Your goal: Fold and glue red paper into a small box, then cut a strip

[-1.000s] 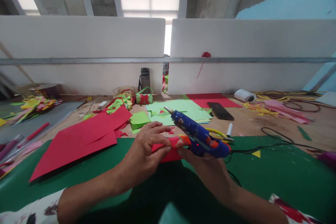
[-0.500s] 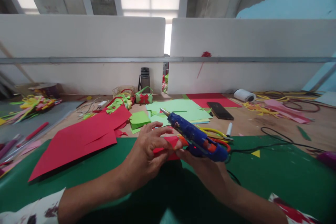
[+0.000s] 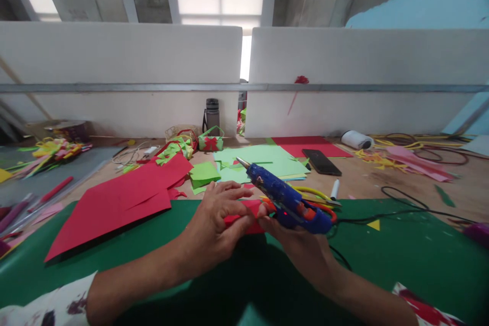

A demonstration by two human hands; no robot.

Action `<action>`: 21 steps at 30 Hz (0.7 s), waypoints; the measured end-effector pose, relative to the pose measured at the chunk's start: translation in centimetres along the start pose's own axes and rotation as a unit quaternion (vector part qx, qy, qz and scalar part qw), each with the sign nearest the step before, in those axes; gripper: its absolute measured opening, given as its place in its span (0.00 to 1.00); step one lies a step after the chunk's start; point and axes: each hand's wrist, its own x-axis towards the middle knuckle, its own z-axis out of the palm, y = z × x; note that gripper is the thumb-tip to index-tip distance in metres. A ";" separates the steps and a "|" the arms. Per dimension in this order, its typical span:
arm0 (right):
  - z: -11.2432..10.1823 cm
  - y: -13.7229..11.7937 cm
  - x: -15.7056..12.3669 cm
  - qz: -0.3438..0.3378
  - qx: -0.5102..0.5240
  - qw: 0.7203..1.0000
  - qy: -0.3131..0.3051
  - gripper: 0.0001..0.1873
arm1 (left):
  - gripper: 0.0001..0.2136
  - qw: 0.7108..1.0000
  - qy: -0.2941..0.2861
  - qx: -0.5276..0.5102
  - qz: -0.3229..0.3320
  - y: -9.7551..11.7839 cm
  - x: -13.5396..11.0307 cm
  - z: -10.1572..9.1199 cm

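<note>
A small piece of red paper [image 3: 255,225] is between my two hands, over the green mat [image 3: 382,265]. My left hand [image 3: 223,216] pinches its left side between thumb and fingers. In my right hand [image 3: 294,242] is a blue hot glue gun [image 3: 280,191], its metal nozzle aimed up and to the left, away from the paper. The right thumb and fingertips sit at the paper's right edge beside the gun's orange trigger. Part of the red paper is hidden behind the fingers. A black cord runs off the gun's rear to the right.
Large red sheets [image 3: 114,204] lie on the left. Behind my hands are light green sheets [image 3: 263,158], a phone [image 3: 321,161], scissors [image 3: 313,194] and a white marker [image 3: 335,189]. A small green paper basket [image 3: 211,142] stands near a dark bottle [image 3: 212,114]. A white roll [image 3: 356,139] lies at right.
The left fingers have shifted slightly over the red paper. The glue gun stays in my right hand in nearly the same pose; the whole view has moved a little.
</note>
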 end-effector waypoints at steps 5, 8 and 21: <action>-0.9 0.2 1.0 0.020 -0.032 0.999 0.030 0.10 | 0.19 0.996 0.005 -0.019 -0.085 0.2 0.4 -1.5; -1.6 0.5 1.4 0.040 -0.030 0.998 0.040 0.13 | 0.13 0.990 0.085 -0.039 -0.108 -0.5 1.1 -2.8; -2.2 2.7 3.7 0.142 0.176 0.974 -0.029 0.32 | 0.16 0.973 -0.067 -0.211 -0.064 -4.1 -0.2 -3.2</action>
